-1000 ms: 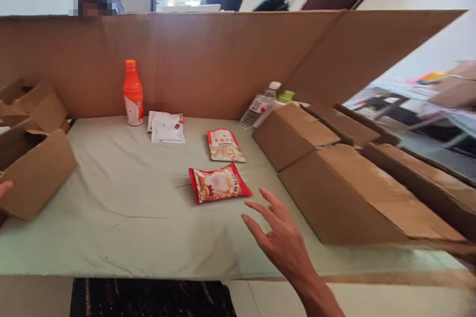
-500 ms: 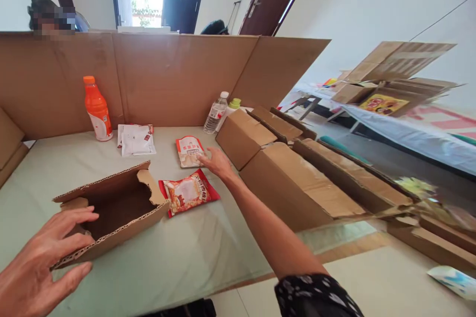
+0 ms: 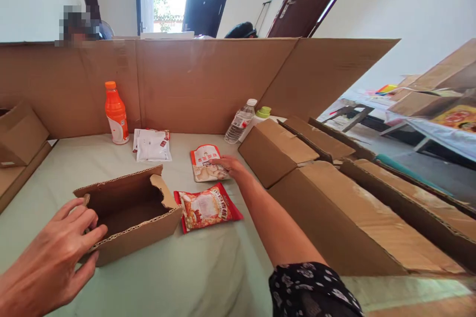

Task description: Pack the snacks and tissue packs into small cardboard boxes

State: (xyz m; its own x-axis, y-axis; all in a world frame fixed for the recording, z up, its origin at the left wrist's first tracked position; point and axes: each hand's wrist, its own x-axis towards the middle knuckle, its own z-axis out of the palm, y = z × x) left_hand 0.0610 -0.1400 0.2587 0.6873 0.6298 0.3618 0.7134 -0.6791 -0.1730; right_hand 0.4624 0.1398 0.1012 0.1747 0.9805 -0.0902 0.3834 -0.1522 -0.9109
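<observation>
My left hand (image 3: 69, 245) is closed over the near left end of an open-topped cardboard box (image 3: 137, 235), fingers curled at the rim and thumb against the outside. The inside that shows is dark and bare. My right hand (image 3: 232, 164) has its fingers together over the right side of an orange-and-white food pouch (image 3: 204, 156); its thumb is hidden. The pouch lies about flat on the cloth. Between box and right forearm lies a red snack packet (image 3: 208, 208), touching or nearly touching the box's right end.
White sachets (image 3: 152, 145) and an orange bottle (image 3: 116, 116) are at the back left. A clear water bottle (image 3: 240, 123) and a green-capped bottle (image 3: 262, 114) stand by cardboard boxes (image 3: 334, 223) on the right. A tall cardboard panel (image 3: 208, 84) closes the back, a person beyond it.
My left hand has closed onto the box's end from a looser, spread pose. My right fingers have reached further over the pouch. The view has turned left.
</observation>
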